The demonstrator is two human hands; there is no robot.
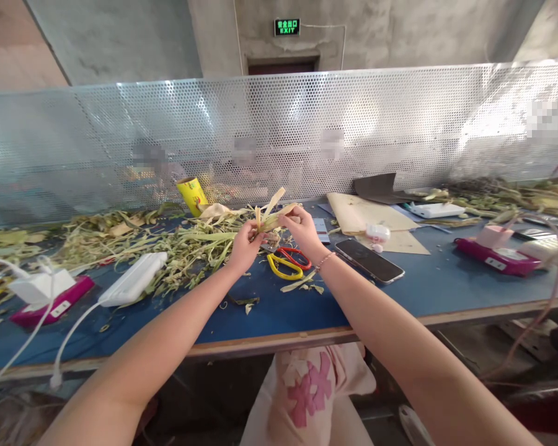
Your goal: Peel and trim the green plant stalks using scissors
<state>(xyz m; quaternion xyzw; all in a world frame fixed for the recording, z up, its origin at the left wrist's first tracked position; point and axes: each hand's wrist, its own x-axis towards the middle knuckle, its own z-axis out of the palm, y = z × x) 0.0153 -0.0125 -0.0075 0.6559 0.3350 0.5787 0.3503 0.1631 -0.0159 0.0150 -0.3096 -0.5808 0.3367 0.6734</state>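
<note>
Pale green-yellow dried leaf strips (272, 217) are held up between both my hands, over the middle of the blue table (279, 310). My left hand (247, 244) pinches their lower left end with thumb and fingers. At the right end, my right hand (302, 230) has its fingers closed on the same strips. Just below the hands lie scissors (286, 265) with one yellow and one red handle loop, their blades partly hidden. A heap of dried stalks and leaves (204, 241) spreads to the left of my left hand.
Behind the table stands a perforated metal screen (279, 136). A phone (369, 260), brown paper (367, 217) and an earphone case (377, 233) lie to the right. Purple power sockets (497, 257) sit farther right; a white power bank (134, 279) with its cable lies left. A yellow tube (192, 195) leans behind.
</note>
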